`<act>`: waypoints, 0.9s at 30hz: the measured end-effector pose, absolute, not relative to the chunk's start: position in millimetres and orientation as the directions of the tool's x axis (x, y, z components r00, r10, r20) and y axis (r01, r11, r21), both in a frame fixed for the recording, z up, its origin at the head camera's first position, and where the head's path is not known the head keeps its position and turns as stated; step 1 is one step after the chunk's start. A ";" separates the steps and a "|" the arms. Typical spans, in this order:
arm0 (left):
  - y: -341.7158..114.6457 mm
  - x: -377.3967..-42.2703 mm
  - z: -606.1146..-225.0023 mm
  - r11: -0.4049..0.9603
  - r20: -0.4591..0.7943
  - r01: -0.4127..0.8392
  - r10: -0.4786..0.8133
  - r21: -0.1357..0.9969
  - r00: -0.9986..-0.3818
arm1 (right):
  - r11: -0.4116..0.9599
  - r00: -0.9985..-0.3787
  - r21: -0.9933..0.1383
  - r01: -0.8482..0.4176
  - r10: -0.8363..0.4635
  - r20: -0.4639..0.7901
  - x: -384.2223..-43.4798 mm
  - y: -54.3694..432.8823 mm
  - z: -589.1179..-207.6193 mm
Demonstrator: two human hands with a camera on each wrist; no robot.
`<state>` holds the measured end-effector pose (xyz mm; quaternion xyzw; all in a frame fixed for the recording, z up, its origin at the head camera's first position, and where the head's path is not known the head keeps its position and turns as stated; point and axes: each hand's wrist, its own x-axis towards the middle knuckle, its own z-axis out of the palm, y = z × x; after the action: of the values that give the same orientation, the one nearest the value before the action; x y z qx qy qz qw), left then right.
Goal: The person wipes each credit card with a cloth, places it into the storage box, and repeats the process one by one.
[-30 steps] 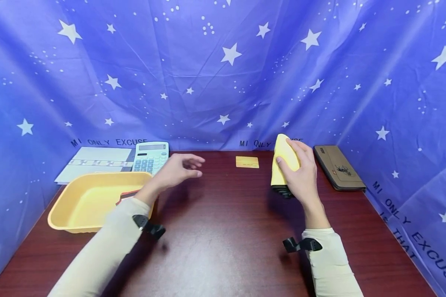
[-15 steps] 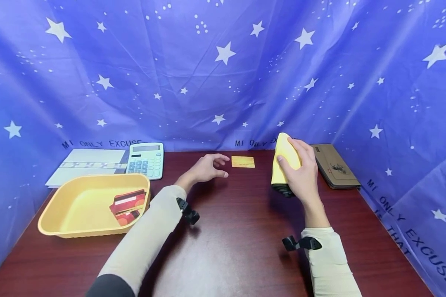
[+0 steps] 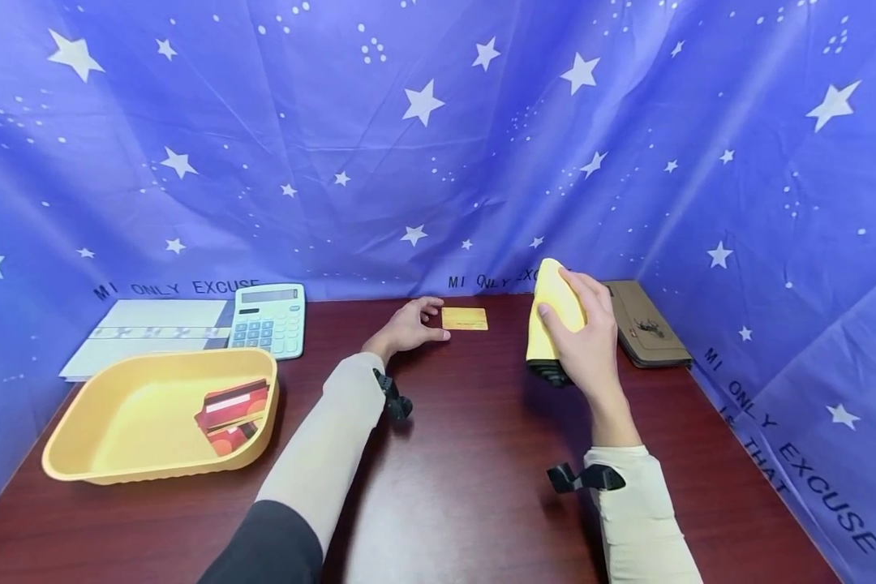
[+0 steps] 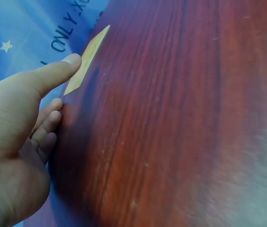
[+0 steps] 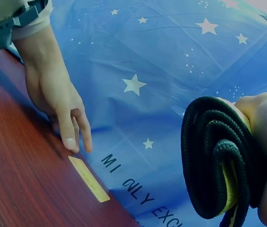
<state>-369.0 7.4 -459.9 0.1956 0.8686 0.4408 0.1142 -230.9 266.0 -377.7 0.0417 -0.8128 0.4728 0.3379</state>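
A yellow card lies flat on the dark red wooden table near its back edge. My left hand is low over the table at the card's left end, thumb and fingers spread apart with nothing between them. In the left wrist view, the thumb overlaps the near part of the card. My right hand grips a folded cloth, yellow outside and black inside, held up above the table to the right of the card. The right wrist view shows the cloth's rolled black layers end-on.
At left stands a yellow plastic basin with several red cards in it. Behind it are a light blue calculator and a white flat box. A brown zip pouch lies at right. A starry blue curtain encloses the table.
My left hand has moved right from over the basin's side to the yellow card. My right hand keeps holding the cloth in place. The head view has turned slightly right.
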 end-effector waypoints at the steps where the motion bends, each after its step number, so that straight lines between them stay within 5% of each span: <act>1: 7.9 -371.3 -459.9 0.547 -0.027 0.239 0.433 0.802 -0.901 | 0.549 -0.767 -0.739 -0.390 0.250 0.591 -231.4 265.7 -377.7; 13: 23.8 -376.7 -462.2 0.776 -0.024 0.298 0.373 0.556 -0.927 | 0.541 -0.766 -0.743 -0.394 0.253 0.591 -229.8 267.0 -376.1; 27: 20.8 -374.9 -454.5 0.754 -0.073 0.275 0.392 0.597 -0.917 | 0.544 -0.757 -0.744 -0.388 0.272 0.594 -227.7 268.8 -374.7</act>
<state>-374.9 20.8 -454.5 0.1792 0.9313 0.3018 0.0970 -227.7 268.8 -374.7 0.0357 -0.8075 0.4760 0.3466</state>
